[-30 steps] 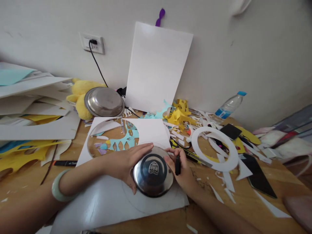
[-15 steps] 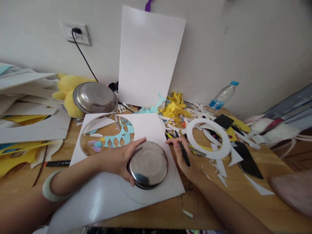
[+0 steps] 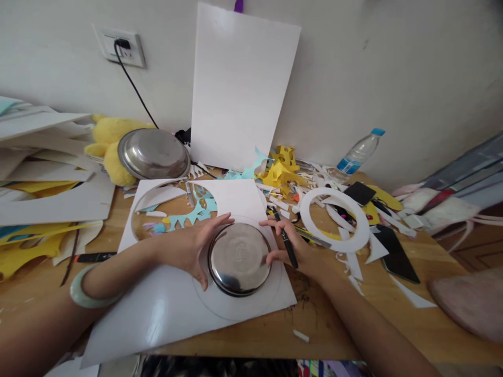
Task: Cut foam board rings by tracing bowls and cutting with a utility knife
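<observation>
Head view has me steadying the upturned steel bowl on white card, left hand spread over its rim, right hand pinching a black pen; tracing it calls for firm pressure

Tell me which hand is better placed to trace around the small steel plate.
Probably the right hand: it holds the black pen beside the small steel plate, while the left hand rests against the plate's other side.
</observation>
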`<state>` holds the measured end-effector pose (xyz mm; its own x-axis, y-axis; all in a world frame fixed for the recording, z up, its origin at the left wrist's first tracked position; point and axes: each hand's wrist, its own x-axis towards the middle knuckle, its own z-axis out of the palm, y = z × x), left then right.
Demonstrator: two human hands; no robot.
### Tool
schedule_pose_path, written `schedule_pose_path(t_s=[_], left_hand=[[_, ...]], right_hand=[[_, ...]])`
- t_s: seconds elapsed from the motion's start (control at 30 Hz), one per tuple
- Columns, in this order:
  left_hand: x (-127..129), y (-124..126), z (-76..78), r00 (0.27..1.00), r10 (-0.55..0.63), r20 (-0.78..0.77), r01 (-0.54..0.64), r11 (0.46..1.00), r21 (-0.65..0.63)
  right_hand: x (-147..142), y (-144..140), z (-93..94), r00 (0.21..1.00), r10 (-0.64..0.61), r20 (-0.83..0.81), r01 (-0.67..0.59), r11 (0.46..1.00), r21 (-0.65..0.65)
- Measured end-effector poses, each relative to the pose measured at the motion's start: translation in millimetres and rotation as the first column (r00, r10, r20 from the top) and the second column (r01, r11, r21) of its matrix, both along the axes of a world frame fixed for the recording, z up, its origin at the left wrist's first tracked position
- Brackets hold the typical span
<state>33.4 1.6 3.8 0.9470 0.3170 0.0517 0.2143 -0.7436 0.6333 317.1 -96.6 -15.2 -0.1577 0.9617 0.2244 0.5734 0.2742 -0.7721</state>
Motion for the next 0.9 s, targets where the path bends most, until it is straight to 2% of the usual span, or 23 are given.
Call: schedule_pose_path(t_s=[0.07,0.13,0.3,0.4,0.53,0.7,0.83,0.9], left_hand=[[-1.4,1.8,-0.7,1.000,-0.004,-0.012,0.004,1.000,-0.020],[-1.7,2.1,-1.8,1.000,0.009,-0.012,-0.009,1.000,-0.025],[-0.5,-0.1,-3.7,0.999,0.046,0.026,-0.045,0.999,-0.006],[-0.5,-0.8,-3.5,0.997,0.069,0.020,-0.069,0.998,0.007],[-0.7,-0.4,-3.0,0.997,0.074,0.019,-0.075,0.997,0.024],[-0.2,0.0,-0.8,0.997,0.074,-0.029,-0.071,0.993,0.094],[-0.4,1.0,3.6,0.997,0.062,-0.041,-0.057,0.991,0.121],[-0.3,1.6,5.3,0.998,0.047,-0.035,-0.043,0.994,0.105]], right_hand=[[8.4,1.4,2.1,0.987,0.145,0.063,-0.142,0.989,-0.042],[12.6,2.0,3.2,0.974,0.202,0.099,-0.194,0.977,-0.088],[9.2,0.2,6.1,0.968,0.165,0.188,-0.139,0.980,-0.144],[8.2,-0.2,6.2,0.977,0.142,0.159,-0.118,0.981,-0.152],[10.2,1.3,1.9,0.978,0.172,0.117,-0.148,0.971,-0.187],[10.1,3.5,2.7,0.979,0.175,0.107,-0.150,0.966,-0.211],[12.7,3.7,12.2,0.972,0.236,0.012,-0.230,0.955,-0.186],[14.8,2.9,15.5,0.974,0.213,-0.075,-0.223,0.960,-0.171]])
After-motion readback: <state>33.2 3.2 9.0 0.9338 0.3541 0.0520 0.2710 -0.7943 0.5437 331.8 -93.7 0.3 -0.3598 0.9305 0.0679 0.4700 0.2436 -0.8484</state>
